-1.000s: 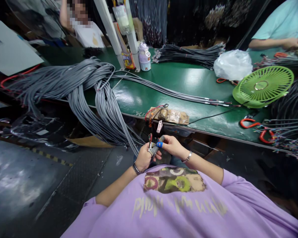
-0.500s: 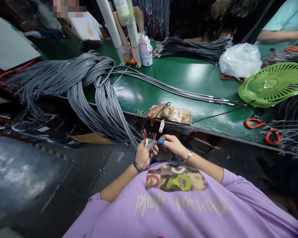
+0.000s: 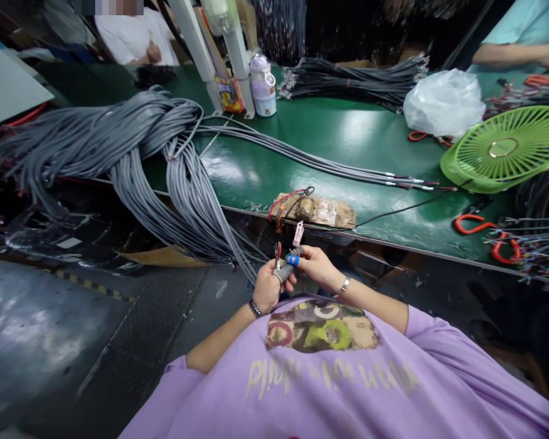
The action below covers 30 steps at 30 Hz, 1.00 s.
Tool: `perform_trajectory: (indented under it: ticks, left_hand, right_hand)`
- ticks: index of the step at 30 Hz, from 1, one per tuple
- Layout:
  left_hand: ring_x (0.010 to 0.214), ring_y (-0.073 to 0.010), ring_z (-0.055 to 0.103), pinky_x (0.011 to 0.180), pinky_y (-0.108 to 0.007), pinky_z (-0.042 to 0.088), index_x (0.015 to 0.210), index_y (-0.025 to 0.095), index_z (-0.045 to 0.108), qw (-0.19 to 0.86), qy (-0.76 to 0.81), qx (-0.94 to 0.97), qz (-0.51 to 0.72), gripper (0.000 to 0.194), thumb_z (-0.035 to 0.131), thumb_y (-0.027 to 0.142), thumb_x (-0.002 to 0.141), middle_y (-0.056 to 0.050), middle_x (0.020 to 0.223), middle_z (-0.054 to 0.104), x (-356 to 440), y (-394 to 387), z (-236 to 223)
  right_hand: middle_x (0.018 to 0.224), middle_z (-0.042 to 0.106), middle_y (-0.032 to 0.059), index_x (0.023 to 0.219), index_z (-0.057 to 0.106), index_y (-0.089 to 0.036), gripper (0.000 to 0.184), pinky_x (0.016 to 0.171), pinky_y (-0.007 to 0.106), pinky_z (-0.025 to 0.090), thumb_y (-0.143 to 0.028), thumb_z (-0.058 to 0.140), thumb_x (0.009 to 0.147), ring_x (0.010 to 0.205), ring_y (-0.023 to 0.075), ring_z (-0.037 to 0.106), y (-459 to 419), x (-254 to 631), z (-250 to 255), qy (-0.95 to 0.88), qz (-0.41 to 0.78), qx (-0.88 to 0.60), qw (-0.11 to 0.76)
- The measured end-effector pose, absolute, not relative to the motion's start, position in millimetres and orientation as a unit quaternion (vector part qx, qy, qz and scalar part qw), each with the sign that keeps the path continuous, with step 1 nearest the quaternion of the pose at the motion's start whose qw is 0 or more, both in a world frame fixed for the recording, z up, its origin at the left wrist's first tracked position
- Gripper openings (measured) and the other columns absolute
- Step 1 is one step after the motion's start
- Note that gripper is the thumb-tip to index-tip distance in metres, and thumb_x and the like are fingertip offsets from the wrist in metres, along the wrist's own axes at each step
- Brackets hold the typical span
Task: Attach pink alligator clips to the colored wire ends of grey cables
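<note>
Just in front of my purple shirt, my left hand (image 3: 269, 288) is closed around the end of a grey cable. Thin stripped wires (image 3: 278, 251), some red and some white, stick up from its grip. My right hand (image 3: 319, 268) meets it from the right, with thumb and forefinger pinched at the wire ends; the exact strands are hidden by the fingers. A blue wrap (image 3: 293, 260) covers the right thumb, and grey covers sit on some fingers of both hands. Behind the left hand hangs a large bundle of grey cables (image 3: 201, 195), draped over the bench edge.
On the green bench (image 3: 348, 140) lie a few separate grey cables (image 3: 320, 163), a taped cardboard piece (image 3: 320, 210) and black cables (image 3: 348, 82). A green fan (image 3: 503, 149), plastic bag (image 3: 443, 103), red hooks (image 3: 473, 224) and bottle (image 3: 262, 85) stand around. Two people sit across.
The fanned wires by my left hand now stand closer together, and my right fingers have come in against them. The view has shifted slightly. The person at upper left has lowered an arm.
</note>
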<state>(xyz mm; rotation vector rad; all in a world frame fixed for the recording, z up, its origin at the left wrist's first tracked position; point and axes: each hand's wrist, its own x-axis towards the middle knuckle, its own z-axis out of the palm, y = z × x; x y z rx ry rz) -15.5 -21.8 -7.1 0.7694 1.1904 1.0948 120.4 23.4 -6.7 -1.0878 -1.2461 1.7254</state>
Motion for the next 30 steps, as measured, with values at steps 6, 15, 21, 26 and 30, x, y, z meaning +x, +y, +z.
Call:
perform_trajectory:
  ticks: [6,15,21,26,30]
  left_hand:
    - [0.036,-0.0075,0.051,0.032,-0.017,0.026,0.069,0.016,0.053,0.616,0.517,0.311,0.507,0.031,0.072,0.04,0.069,0.001,0.054,0.062,-13,-21,-10]
    - [0.035,-0.0072,0.05,0.033,-0.016,0.025,0.071,0.016,0.054,0.601,0.531,0.293,0.521,0.031,0.071,0.043,0.07,0.002,0.052,0.061,-15,-22,-9]
    - [0.035,-0.0068,0.049,0.033,-0.016,0.025,0.07,0.016,0.054,0.601,0.53,0.294,0.521,0.032,0.072,0.042,0.069,0.002,0.053,0.061,-14,-22,-10]
    - [0.035,-0.006,0.048,0.034,-0.016,0.026,0.072,0.016,0.056,0.595,0.528,0.276,0.539,0.031,0.073,0.041,0.067,0.003,0.053,0.061,-13,-22,-9]
    - [0.035,-0.0061,0.048,0.034,-0.017,0.026,0.075,0.015,0.058,0.596,0.528,0.246,0.552,0.03,0.074,0.039,0.064,0.003,0.053,0.06,-15,-21,-8]
  right_hand:
    - [0.055,0.053,-0.0046,0.068,0.058,-0.015,0.036,0.049,0.022,0.035,-0.045,0.076,0.062,0.048,0.0062,0.042,19,115,-9,-0.413,0.691,-0.451,0.386]
    - [0.059,0.055,-0.0038,0.074,0.059,-0.016,0.038,0.051,0.022,0.042,-0.046,0.077,0.061,0.051,0.007,0.048,19,121,-3,-0.349,0.749,-0.436,0.355]
    - [0.057,0.054,-0.0047,0.075,0.059,-0.016,0.039,0.052,0.022,0.042,-0.045,0.078,0.059,0.05,0.0077,0.048,19,125,-4,-0.391,0.72,-0.448,0.358]
    - [0.056,0.053,-0.0048,0.07,0.059,-0.015,0.032,0.05,0.021,0.038,-0.042,0.076,0.062,0.05,0.0072,0.045,17,124,-6,-0.421,0.691,-0.465,0.359]
    - [0.054,0.051,-0.0048,0.064,0.057,-0.015,0.031,0.05,0.021,0.035,-0.041,0.074,0.065,0.05,0.0073,0.043,12,125,-8,-0.448,0.695,-0.439,0.352]
